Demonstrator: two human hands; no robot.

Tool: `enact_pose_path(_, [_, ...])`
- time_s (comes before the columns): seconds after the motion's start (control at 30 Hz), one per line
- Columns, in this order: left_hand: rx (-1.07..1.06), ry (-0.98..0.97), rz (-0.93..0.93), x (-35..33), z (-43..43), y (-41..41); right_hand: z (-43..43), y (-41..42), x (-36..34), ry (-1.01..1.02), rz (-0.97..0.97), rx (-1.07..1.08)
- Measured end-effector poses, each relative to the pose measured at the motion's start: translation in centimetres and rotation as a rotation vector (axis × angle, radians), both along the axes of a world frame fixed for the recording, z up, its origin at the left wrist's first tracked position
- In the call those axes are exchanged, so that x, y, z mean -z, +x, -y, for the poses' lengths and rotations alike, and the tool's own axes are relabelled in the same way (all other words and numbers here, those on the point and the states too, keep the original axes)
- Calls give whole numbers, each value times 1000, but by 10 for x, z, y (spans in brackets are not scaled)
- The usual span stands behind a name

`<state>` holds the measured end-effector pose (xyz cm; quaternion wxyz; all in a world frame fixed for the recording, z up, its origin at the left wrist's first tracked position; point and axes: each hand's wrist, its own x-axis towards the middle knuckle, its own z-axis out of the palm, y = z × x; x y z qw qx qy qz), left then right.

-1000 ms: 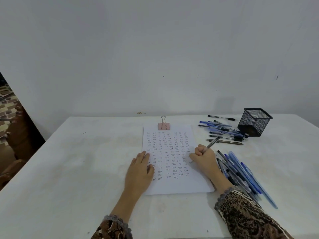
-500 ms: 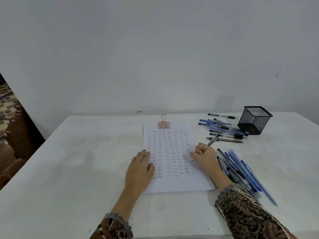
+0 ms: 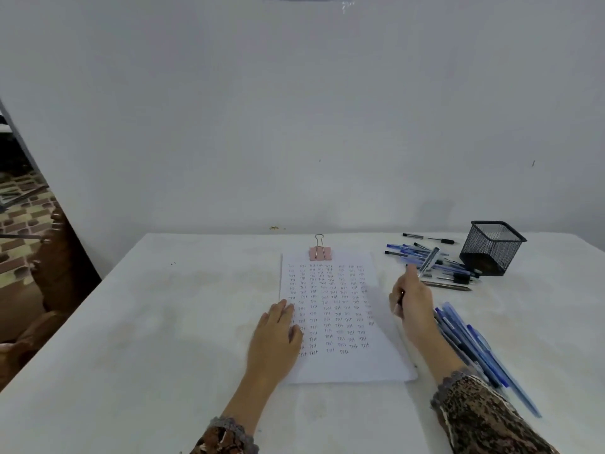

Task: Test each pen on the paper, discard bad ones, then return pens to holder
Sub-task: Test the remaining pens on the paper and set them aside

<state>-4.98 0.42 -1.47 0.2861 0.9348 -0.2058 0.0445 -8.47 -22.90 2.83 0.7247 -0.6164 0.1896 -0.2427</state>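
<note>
A white sheet of paper (image 3: 337,365) covered with small written words lies in the middle of the table, held at its top by a pink binder clip (image 3: 320,252). My left hand (image 3: 274,335) rests flat on the paper's left edge. My right hand (image 3: 413,303) is lifted just off the paper's right edge and grips a pen (image 3: 429,262) that points up and away toward the far pile. A black mesh pen holder (image 3: 491,247) stands at the back right.
A pile of blue and black pens (image 3: 435,267) lies left of the holder. Another pile of blue pens (image 3: 474,348) lies by my right forearm. The white table (image 3: 147,322) ends at a wall behind; a dark gap opens at the left.
My right hand has lifted off the paper and moved right and away, swinging the pen toward the far pile. The left hand stays flat on the paper.
</note>
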Motion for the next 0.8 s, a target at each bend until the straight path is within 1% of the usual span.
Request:
enact_pose_path(0.07, [2,8,5,0,0,0,-5,-1,-15,-33,53,-57])
enact_pose_path(0.13, [0,13,21,1,-1,1,-13,-3,-21,-73,67,-119])
enact_pose_path(0.17, [-2,11,22,1,-1,1,-18,-3,-21,-42,90,-157])
enact_pose_path(0.2, [-4,9,21,1,-1,1,-23,-3,-18,32,128,-190])
enact_pose_path(0.27, [-8,8,15,0,-1,1,-34,-1,-12,316,220,-224])
enact_pose_path(0.33, [-12,7,9,1,0,1,-46,3,-7,651,305,-163])
enact_pose_path(0.37, [-12,8,7,1,0,1,-51,5,-4,770,330,-111])
enact_pose_path(0.43, [-14,6,1,1,0,2,-59,8,0,865,341,-9])
enact_pose_path(0.63, [-26,14,3,3,0,4,-74,5,8,854,289,123])
enact_pose_path(0.73, [-21,3,21,5,0,4,-73,-1,2,887,321,89])
enact_pose_path(0.8, [-19,4,24,6,0,4,-63,-11,-12,805,345,29])
